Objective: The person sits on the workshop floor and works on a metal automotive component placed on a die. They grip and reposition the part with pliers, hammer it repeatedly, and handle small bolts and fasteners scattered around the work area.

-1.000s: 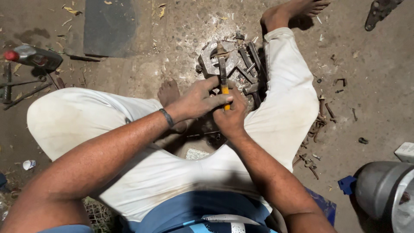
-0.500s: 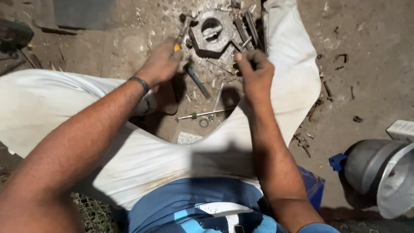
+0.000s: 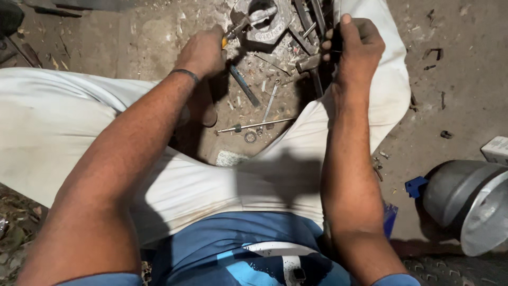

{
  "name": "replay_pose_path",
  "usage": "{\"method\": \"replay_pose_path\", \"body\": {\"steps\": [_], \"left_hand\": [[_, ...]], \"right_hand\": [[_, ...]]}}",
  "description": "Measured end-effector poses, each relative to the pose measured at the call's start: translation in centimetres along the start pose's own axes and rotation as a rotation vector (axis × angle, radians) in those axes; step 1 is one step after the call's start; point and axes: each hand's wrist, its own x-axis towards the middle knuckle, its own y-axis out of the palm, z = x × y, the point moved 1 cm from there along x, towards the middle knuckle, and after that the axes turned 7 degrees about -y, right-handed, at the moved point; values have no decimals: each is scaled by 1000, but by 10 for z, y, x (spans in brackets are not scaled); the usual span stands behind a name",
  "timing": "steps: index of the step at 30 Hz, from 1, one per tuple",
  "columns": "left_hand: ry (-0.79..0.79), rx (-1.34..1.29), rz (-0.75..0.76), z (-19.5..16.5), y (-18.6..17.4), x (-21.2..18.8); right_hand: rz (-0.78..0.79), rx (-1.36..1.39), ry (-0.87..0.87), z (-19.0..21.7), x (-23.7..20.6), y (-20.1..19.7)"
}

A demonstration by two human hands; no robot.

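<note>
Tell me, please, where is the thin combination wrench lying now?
In the head view, the combination wrench lies on the dirty ground between the person's legs, just right of the dark metal bar, below the grey metal casting and between the left hand and right hand.

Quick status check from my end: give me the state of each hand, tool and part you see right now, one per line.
left hand: closed around a yellow-handled tool whose tip reaches the metal casting.
right hand: raised, fingers pinching a small dark part, too small to identify.
metal casting: lying on the ground, round opening facing up.
spanner: lying loose on the ground, untouched.
thin rod: lying flat beside a washer.
metal pot: tipped on its side.
</note>
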Motion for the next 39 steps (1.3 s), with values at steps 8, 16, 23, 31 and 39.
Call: {"method": "replay_pose_path", "body": {"steps": [8,16,23,31,39], "left_hand": [[217,86,-125,8,33,38],[218,44,-116,35,48,72],[148,-32,20,52,51,81],[135,-50,46,54,51,83],[11,-46,79,49,42,78]], "right_hand": [[657,-970,-86,-94,-30,71],[843,-1268,76,-155,-33,133],[740,-1435,-32,-201,-24,153],[750,-1257,25,-210,-21,145],[622,-1013,158,-136,13,128]]}}
